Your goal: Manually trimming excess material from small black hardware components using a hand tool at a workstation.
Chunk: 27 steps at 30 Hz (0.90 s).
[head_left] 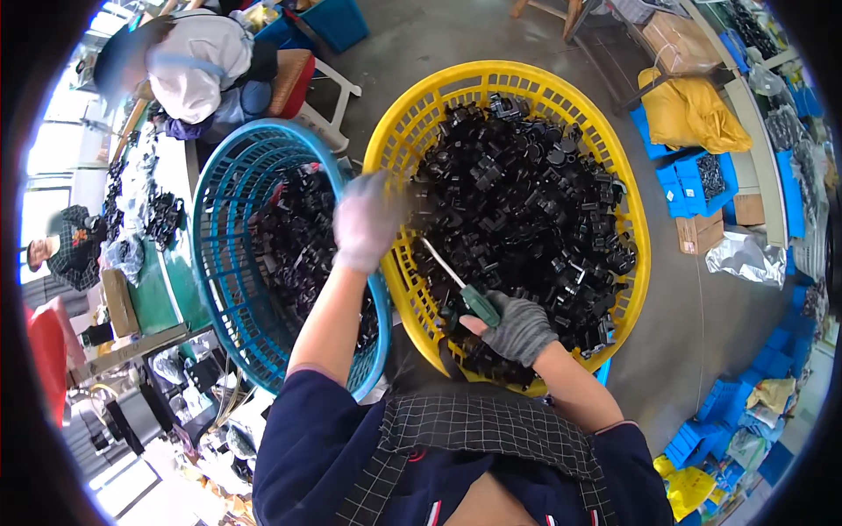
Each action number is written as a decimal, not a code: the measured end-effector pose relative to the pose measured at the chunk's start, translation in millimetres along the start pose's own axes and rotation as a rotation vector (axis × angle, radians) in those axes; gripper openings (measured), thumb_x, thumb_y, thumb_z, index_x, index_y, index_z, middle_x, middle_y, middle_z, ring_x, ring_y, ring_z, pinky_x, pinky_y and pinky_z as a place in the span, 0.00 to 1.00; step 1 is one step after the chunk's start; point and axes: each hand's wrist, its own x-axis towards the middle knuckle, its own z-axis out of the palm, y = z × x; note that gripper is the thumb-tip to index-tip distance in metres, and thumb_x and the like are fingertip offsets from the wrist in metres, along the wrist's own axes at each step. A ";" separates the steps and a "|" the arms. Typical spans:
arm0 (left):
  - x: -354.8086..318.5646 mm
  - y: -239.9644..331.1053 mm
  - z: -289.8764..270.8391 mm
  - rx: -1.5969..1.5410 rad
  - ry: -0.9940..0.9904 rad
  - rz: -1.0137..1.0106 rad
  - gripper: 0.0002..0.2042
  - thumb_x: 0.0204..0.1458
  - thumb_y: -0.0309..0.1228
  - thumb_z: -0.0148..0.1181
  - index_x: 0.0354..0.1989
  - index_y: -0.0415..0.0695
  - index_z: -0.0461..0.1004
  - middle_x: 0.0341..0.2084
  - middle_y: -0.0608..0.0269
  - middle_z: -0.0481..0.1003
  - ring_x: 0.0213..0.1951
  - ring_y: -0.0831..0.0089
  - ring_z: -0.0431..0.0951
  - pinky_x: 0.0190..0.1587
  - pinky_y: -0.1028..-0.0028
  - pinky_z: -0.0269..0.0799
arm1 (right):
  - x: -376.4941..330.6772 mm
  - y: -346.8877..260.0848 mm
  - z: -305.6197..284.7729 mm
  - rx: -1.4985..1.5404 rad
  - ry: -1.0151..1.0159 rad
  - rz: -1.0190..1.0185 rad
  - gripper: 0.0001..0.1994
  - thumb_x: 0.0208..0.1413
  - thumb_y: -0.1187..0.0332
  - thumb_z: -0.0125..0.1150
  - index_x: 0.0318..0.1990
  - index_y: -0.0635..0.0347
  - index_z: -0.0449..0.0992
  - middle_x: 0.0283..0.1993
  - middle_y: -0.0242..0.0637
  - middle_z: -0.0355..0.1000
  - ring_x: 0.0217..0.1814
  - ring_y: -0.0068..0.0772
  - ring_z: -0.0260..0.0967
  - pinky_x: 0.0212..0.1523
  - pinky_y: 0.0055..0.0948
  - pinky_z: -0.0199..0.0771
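My right hand (522, 329), in a grey knitted glove, is closed around the green handle of a screwdriver (478, 302). Its metal shaft points up and left across the yellow basket's inner side. My left hand (364, 219), in a pale glove, is smeared by motion over the spot where the two baskets meet; its fingers cannot be made out. A blurred dark patch lies beside its fingertips. Below both hands, the yellow basket (638, 289) is heaped with small black plastic parts (526, 193). More black parts (298, 237) lie in the blue basket (254, 377) to the left.
A seated person (197, 66) is at the upper left, beside a chair (294, 83) and a green-topped workbench (180, 276). Another person (74, 241) appears at the far left. Blue bins (693, 184), a yellow sack (693, 110) and cardboard boxes (680, 44) stand to the right.
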 end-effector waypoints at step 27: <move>-67.5 -10.5 -70.7 -0.016 0.009 0.678 0.06 0.38 0.26 0.62 0.26 0.46 0.75 0.36 0.55 0.73 0.45 0.54 0.74 0.44 0.63 0.75 | -26.4 -42.0 -15.2 -0.070 0.016 -0.052 0.37 0.45 0.29 0.51 0.48 0.55 0.75 0.33 0.46 0.77 0.39 0.49 0.75 0.41 0.42 0.73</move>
